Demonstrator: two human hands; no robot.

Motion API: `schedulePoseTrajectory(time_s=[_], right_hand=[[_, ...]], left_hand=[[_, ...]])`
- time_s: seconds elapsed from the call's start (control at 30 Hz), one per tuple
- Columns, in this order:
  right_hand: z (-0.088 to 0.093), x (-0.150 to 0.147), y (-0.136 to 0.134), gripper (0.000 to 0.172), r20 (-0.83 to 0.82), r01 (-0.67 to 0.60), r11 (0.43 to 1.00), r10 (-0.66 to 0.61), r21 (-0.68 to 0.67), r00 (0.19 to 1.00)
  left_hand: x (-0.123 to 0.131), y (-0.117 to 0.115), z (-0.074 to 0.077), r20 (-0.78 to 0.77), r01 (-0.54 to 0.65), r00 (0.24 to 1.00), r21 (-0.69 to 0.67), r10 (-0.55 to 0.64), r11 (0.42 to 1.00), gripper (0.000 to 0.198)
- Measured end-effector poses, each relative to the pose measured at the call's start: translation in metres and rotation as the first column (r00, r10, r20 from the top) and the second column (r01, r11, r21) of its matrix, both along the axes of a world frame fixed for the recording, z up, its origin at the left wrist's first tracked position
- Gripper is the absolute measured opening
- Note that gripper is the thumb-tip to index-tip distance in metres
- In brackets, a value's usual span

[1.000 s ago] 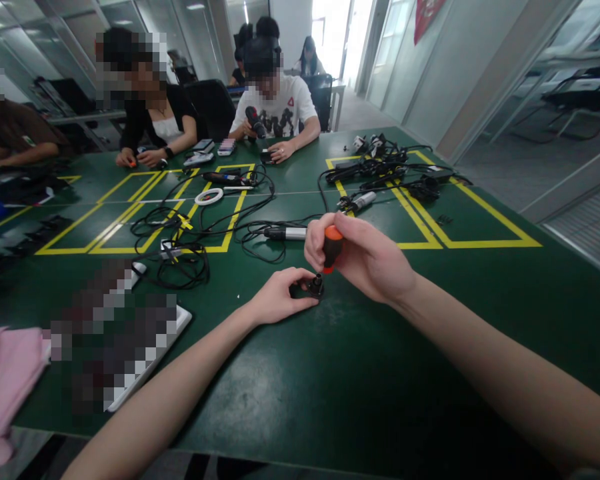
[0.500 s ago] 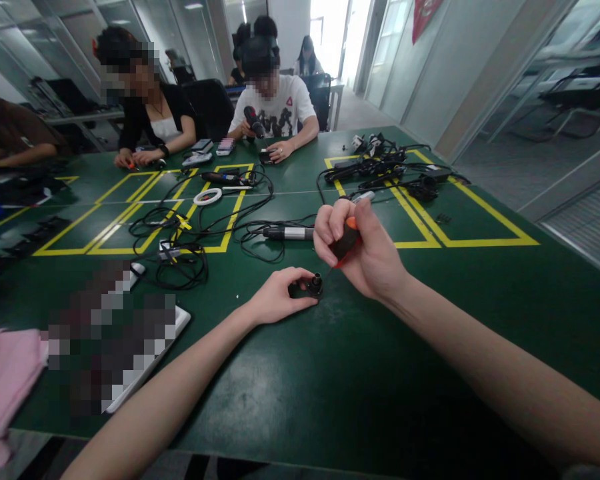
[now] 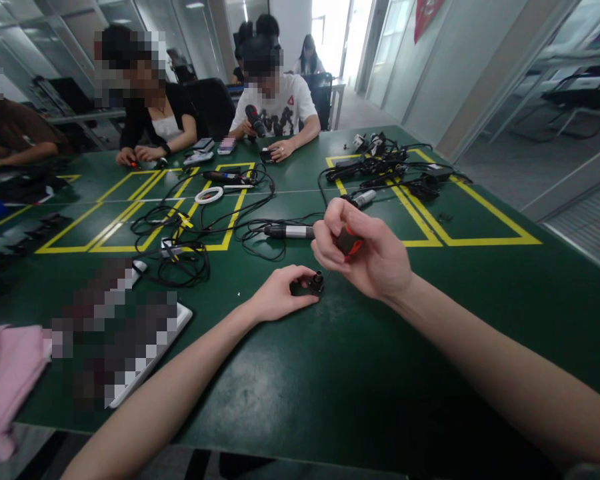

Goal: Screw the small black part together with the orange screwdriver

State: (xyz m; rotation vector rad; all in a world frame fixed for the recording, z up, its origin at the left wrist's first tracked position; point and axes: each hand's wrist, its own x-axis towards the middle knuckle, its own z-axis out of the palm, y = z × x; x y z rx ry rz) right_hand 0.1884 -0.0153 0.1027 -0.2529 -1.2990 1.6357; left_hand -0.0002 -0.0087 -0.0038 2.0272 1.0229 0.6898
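My left hand (image 3: 285,293) rests on the green table, its thumb and fingers closed round a small black part (image 3: 317,283) with a short round neck standing up. What kind of part it is I cannot make out. Just right of it, my right hand (image 3: 363,247) is wrapped round the orange and black handle of a screwdriver (image 3: 350,241). The thin shaft slants down and left toward the black part; whether its tip touches is too small to tell.
Beyond my hands lie a black-and-silver electric screwdriver (image 3: 295,231) with its cable, a white ring (image 3: 209,195) and a heap of black cables (image 3: 380,167). Yellow tape (image 3: 490,241) marks the green table (image 3: 260,387). Pink cloth (image 3: 10,380) is at left. Co-workers sit opposite.
My right hand has turned about the screwdriver handle, with the wrist rolled and the thumb lowered over it. My left hand keeps its hold on the black part.
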Motion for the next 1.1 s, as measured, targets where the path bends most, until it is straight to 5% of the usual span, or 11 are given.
schedulePoseTrajectory(time_s=[0.13, 0.27, 0.5, 0.63, 0.77, 1.1], right_hand=[[0.0033, -0.0039, -0.0005, 0.050, 0.097, 0.052, 0.999, -0.053, 0.016, 0.994], [0.0019, -0.0028, -0.0010, 0.066, 0.137, -0.040, 0.999, 0.040, -0.005, 0.990], [-0.0018, 0.0000, -0.0005, 0.041, 0.026, -0.034, 0.999, 0.033, 0.021, 0.999], [0.0026, -0.0021, 0.0018, 0.058, 0.098, 0.059, 0.998, -0.062, 0.029, 0.993], [0.0002, 0.0010, 0.0039, 0.069, 0.138, -0.004, 1.000, 0.002, 0.015, 0.990], [-0.0023, -0.0003, 0.0026, 0.047, 0.049, -0.016, 0.999, 0.015, 0.036, 0.999]], left_hand=[[-0.0001, 0.0000, -0.0003, 0.002, -0.005, 1.000, 0.003, 0.005, 1.000, 0.035], [0.0002, 0.0004, -0.0012, 0.003, -0.005, 1.000, 0.008, 0.005, 1.000, 0.036], [0.0020, 0.0008, -0.0008, 0.003, 0.010, 1.000, 0.003, -0.010, 1.000, 0.037], [0.0027, 0.0010, -0.0002, 0.005, 0.006, 1.000, 0.006, -0.006, 1.000, 0.037], [0.0025, 0.0011, 0.0001, 0.007, 0.011, 1.000, 0.009, -0.012, 1.000, 0.036], [0.0020, 0.0010, -0.0003, 0.024, 0.015, 1.000, 0.009, -0.016, 1.000, 0.036]])
